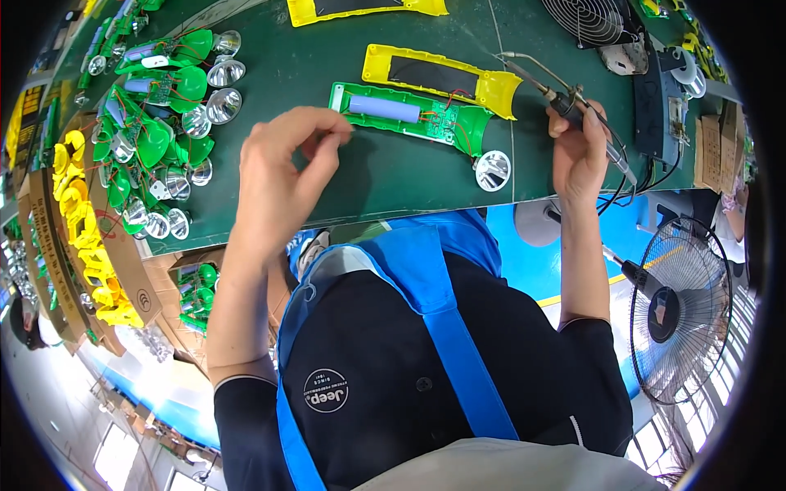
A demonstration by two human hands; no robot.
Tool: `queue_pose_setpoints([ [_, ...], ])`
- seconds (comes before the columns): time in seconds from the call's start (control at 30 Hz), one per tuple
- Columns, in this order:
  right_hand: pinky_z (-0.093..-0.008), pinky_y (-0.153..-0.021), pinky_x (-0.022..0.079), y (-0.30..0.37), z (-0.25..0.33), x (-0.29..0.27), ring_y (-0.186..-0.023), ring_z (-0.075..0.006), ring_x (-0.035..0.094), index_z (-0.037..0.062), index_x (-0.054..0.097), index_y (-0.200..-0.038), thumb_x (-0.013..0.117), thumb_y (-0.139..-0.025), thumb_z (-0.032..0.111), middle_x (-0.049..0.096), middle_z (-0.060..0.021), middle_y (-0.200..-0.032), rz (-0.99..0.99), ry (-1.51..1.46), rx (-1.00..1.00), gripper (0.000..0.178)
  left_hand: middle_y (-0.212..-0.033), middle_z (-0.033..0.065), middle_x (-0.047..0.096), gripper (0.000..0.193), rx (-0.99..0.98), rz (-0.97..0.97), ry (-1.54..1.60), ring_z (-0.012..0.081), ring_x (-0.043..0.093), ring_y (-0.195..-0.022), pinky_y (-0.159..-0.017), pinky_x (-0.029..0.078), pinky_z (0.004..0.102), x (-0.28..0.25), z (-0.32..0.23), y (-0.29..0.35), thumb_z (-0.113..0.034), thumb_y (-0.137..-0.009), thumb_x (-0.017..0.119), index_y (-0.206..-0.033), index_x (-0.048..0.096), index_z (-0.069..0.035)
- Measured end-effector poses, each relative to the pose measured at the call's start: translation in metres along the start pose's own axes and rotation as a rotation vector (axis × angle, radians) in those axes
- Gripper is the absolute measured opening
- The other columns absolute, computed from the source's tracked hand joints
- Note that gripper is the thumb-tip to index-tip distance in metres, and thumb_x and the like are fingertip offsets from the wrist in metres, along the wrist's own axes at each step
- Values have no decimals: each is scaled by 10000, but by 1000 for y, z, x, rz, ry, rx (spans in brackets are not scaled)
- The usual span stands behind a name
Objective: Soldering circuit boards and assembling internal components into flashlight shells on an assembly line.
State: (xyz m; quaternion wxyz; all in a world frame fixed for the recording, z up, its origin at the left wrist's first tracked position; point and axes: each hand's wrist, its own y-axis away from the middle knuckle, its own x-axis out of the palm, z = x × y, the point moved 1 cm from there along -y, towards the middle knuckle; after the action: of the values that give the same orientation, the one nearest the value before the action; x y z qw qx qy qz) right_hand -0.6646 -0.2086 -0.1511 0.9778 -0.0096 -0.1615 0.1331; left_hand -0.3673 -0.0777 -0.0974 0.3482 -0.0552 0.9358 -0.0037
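Observation:
My right hand (pixel 580 155) grips a soldering iron (pixel 562 101) with a thin curved metal tube fixed along it; its tip points up and left, over the far side of the bench. My left hand (pixel 282 168) is closed in a pinch by the left end of a green flashlight housing half (pixel 467 141); anything between the fingertips is hidden. Inside that housing lie a purple cylindrical battery (pixel 385 109) and a small green circuit board (pixel 439 123). Red wires run from it to a silver reflector (pixel 493 171) on the bench. Just behind sits a yellow housing half (pixel 496 87).
Green housings with reflectors (pixel 155 135) pile up at the left. Yellow parts (pixel 82 221) line a cardboard box beside them. Another yellow housing (pixel 368 10) lies at the far edge. At right stand a dark box-shaped unit (pixel 655 114), a solder spool (pixel 689 75) and a round-grilled fan (pixel 585 18).

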Motion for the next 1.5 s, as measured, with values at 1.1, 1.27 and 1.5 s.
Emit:
queue_pose_setpoints([
  [1.1,-226,-582,408,-29,29,22,-543,-109,503,-8,507,-819,604,-790,262,535,-74,-666,381,369,377,288,-741,24,495,159,466,160,-195,209,509,-734,-743,382,347,42,-11,-50,-43,-660,655,-774,560,-101],
  [1.27,-214,-557,400,-23,28,24,-543,-102,511,-6,506,-809,626,-784,242,525,-56,-636,364,375,373,277,-738,27,500,154,453,159,-179,210,520,-738,-749,386,344,44,-10,-50,-43,-660,657,-765,557,-96],
  [1.5,-215,-558,416,-23,28,23,-554,-98,530,-19,511,-830,622,-798,192,548,-67,-659,359,391,342,241,-720,29,499,136,465,137,-189,209,526,-722,-747,390,347,44,-12,-52,-45,-666,658,-741,556,-96],
])
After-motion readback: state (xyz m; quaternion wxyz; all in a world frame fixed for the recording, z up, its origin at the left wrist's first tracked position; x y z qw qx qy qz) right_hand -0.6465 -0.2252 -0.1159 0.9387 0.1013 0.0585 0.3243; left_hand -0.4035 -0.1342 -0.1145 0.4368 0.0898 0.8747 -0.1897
